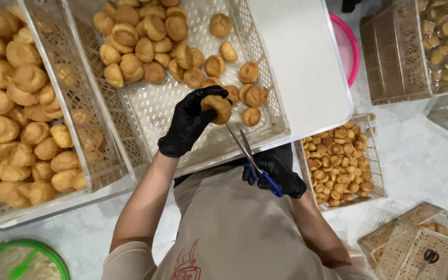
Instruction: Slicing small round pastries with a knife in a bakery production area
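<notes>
Puff (217, 107) is being held by the left hand (189, 124), gloved in black, fingers curling round it just above the near rim of the white crate (154, 111), so that its side is facing the blades. Scissors (252, 161) are being gripped by the right hand (278, 173), also gloved, fingers through the blue handles; the blades are standing slightly apart and pointing up toward the puff, their tips close under it, though whether they are touching it is hard to tell. Holding the puff lifted off the crate floor seems to be giving the blades room to reach it.

Beyond the left hand, more puffs (146, 41) are lying heaped in the same crate. To the left of that hand a second crate (53, 78) is sitting full of larger puffs. To the right of the right hand, a low crate (338, 161) of small pastries is resting on the floor, and a white surface (296, 57) is lying beyond it. Nothing is standing between blades and puff; only the crate rim is running close beneath them
</notes>
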